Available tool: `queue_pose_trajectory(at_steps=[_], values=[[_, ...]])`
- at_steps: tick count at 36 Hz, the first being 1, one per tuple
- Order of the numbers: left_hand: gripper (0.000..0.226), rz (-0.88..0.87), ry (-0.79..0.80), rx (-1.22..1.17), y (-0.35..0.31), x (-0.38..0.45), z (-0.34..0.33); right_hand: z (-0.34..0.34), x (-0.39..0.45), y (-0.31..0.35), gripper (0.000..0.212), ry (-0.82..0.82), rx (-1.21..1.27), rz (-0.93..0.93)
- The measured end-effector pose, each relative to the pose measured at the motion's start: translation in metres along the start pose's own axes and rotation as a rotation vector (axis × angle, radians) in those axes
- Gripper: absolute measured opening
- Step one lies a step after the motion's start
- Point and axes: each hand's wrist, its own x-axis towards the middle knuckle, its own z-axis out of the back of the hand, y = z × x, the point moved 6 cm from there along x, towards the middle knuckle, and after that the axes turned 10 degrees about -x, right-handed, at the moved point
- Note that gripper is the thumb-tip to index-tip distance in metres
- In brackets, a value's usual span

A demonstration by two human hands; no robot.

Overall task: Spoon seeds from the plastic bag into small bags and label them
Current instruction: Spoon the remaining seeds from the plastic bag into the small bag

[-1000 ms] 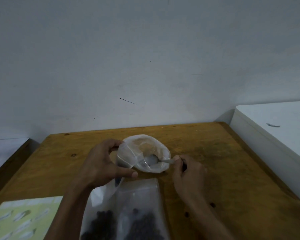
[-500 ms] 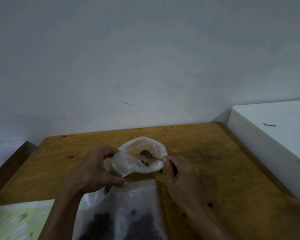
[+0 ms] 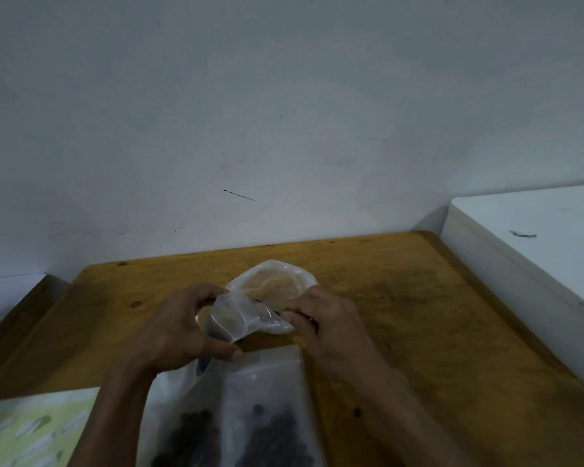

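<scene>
A thin clear plastic bag point(image 3: 270, 291) stands open-mouthed in the middle of the wooden table point(image 3: 418, 315). My left hand point(image 3: 179, 328) grips its crumpled left side. My right hand point(image 3: 327, 318) is at the bag's right rim with its fingers curled; the spoon it holds is hidden behind the fingers and the bag's fold. Dark seeds show faintly inside the bag near my fingers. In front of my hands lie clear flat small bags point(image 3: 250, 399), overlapping, with dark seeds point(image 3: 273, 436) in them.
A pale green printed sheet point(image 3: 31, 429) lies at the table's near left corner. A white box-like surface point(image 3: 526, 257) borders the table on the right. A grey wall stands right behind the table's far edge.
My right hand has moved left and closer to the bag's mouth, so the spoon bowl seen inside the bag earlier is now covered. The bag's near side has folded inward.
</scene>
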Motion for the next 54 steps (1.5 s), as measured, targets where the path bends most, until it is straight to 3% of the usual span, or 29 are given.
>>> queue_pose_trajectory(at_steps=[4,8,15,23,36,43,49,54], values=[[0.093,0.012,0.002,-0.009,-0.001,-0.001,0.002,-0.004,-0.002,-0.005,0.018,0.087,-0.006,0.028],[0.091,-0.002,-0.009,-0.008,0.002,-0.003,0.005,0.021,-0.009,-0.012,0.016,-0.022,-0.086,0.026],[0.104,-0.016,-0.038,0.021,0.002,-0.003,0.006,0.025,-0.023,-0.016,0.011,-0.125,-0.162,-0.145],[0.089,-0.038,-0.09,0.031,-0.004,-0.002,-0.001,0.02,-0.039,-0.009,0.014,-0.187,-0.078,-0.335],[0.093,-0.072,-0.116,-0.056,-0.022,0.002,0.006,0.016,-0.047,-0.031,0.019,0.016,0.024,-0.688],[0.089,-0.068,-0.111,-0.071,-0.026,0.007,0.004,0.015,-0.05,-0.027,0.02,0.051,0.1,-0.746],[0.094,-0.077,-0.06,-0.075,-0.021,0.002,-0.001,0.003,-0.057,-0.03,0.015,0.052,0.323,-0.951],[0.089,-0.1,-0.069,-0.104,-0.016,-0.004,0.004,0.0,-0.059,-0.025,0.019,0.053,0.325,-0.954]])
